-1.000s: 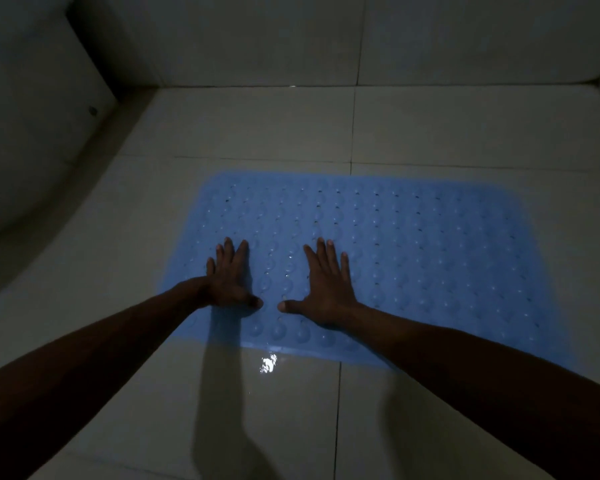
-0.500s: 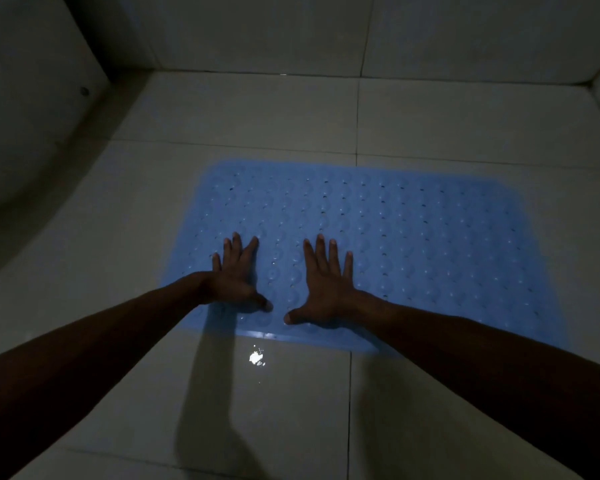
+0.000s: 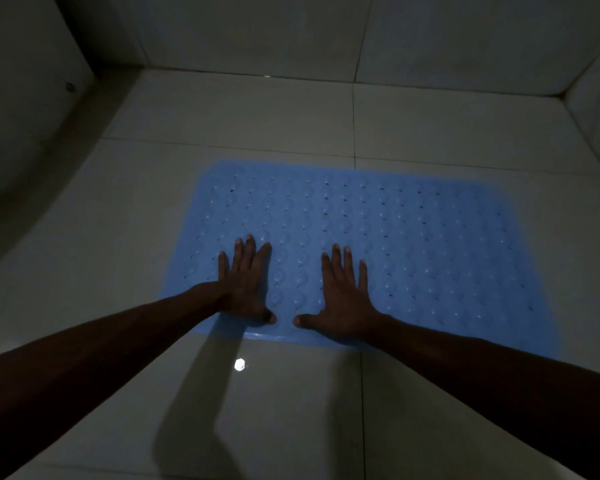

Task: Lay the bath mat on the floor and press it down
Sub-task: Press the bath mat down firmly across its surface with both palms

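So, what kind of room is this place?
Most likely a bathroom: a blue bath mat lies on a glossy tiled floor, the walls are tiled, and a curved white fixture stands at left.

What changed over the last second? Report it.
The hands drew apart: the left hand and right hand now lie with a wider gap between the thumbs, nearer the near edge of the blue bath mat. Both stay flat, palms down. The mat stays flat on the tiled floor.

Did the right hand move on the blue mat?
Yes. The right hand slid back toward the mat's near edge, closer to the person.
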The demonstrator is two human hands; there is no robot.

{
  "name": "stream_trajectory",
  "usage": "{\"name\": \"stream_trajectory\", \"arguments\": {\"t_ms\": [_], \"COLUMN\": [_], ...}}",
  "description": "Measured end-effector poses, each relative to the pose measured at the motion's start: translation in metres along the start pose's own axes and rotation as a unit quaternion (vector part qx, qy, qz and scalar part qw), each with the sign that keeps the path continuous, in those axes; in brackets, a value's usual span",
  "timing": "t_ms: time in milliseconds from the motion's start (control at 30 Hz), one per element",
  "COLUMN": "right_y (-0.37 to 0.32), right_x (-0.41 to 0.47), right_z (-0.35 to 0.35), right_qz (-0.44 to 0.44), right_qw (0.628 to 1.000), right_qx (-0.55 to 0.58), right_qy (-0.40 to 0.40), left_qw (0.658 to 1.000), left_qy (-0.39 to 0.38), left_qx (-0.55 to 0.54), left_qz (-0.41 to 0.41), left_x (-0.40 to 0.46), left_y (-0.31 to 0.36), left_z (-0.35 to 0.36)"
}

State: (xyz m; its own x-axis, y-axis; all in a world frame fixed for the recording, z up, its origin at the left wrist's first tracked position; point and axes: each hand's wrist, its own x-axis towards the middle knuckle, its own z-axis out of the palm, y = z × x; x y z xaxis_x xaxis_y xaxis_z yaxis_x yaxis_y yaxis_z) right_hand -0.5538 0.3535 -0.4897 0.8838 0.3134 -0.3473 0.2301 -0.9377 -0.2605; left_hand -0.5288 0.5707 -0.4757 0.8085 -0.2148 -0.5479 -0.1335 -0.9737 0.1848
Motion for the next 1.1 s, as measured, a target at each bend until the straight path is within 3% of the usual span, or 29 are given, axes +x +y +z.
{"name": "stream_trajectory", "arguments": {"t_ms": [200,333,600,1100], "right_y": [0.011,0.050,0.080,0.059], "right_x": [-0.007,-0.005,-0.005,-0.020], "right_z": [-0.001,-0.017,-0.028,-0.022], "right_qz": [0.012,0.007,-0.045,-0.051], "right_qw": [0.999,0.997,0.991,0.997], "right_qx": [0.035,0.063,0.077,0.037], "right_qy": [-0.005,-0.036,-0.104,-0.036], "left_qw": [0.997,0.997,0.999,0.997], "left_qy": [-0.038,-0.068,-0.029,-0.038], "left_qx": [0.057,0.000,-0.025,-0.005], "left_qz": [0.025,0.045,-0.013,-0.064], "left_x": [0.005,0.010,0.021,0.017], "left_y": [0.017,0.042,0.060,0.074], "left_z": [-0.020,-0.016,0.011,0.007]}}
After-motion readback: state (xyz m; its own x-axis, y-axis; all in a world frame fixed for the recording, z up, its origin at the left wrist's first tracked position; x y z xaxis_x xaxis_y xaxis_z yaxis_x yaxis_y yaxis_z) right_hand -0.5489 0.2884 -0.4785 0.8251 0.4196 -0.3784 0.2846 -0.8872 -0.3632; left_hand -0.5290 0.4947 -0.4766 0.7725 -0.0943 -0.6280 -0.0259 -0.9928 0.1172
